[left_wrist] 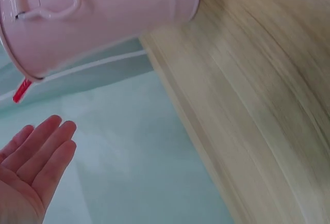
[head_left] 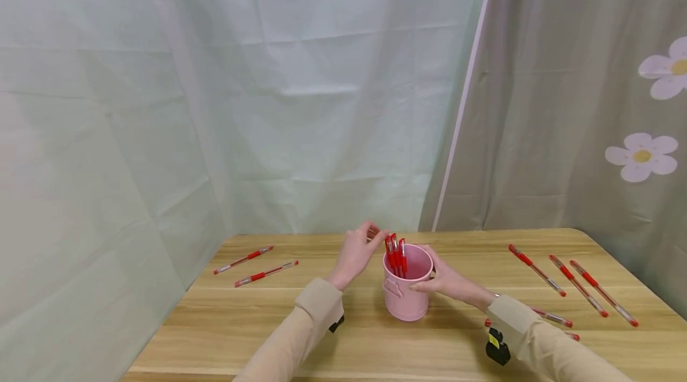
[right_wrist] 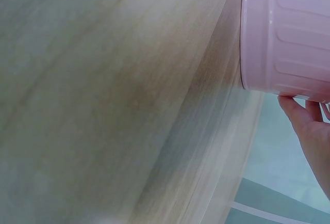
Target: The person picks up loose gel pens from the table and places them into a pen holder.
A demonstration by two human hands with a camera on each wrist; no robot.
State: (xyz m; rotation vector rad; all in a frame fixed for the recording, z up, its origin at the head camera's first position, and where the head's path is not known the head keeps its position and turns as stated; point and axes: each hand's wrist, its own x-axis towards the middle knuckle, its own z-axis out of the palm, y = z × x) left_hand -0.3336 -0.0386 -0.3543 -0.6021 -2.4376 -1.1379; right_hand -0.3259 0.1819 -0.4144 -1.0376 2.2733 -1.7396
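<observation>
A pink bucket (head_left: 406, 298) with small side handles stands upright on the table, several red gel pens (head_left: 396, 257) leaning inside against its left rim. My right hand (head_left: 448, 279) grips the bucket's right side near the rim, thumb in front and fingers behind. In the right wrist view, the thumb (right_wrist: 296, 111) lies against the bucket wall. Just left of the pen tops is my left hand (head_left: 361, 251), holding nothing. The left wrist view has its fingers (left_wrist: 49, 146) extended, apart from the bucket and from one red pen end (left_wrist: 21, 91) poking past the rim.
Two red pens (head_left: 257, 275) lie on the wooden table (head_left: 214, 328) at the left. Several more pens (head_left: 579, 284) lie at the right, some partly behind my right forearm. Pale curtains (head_left: 333, 102) hang behind the table's far edge.
</observation>
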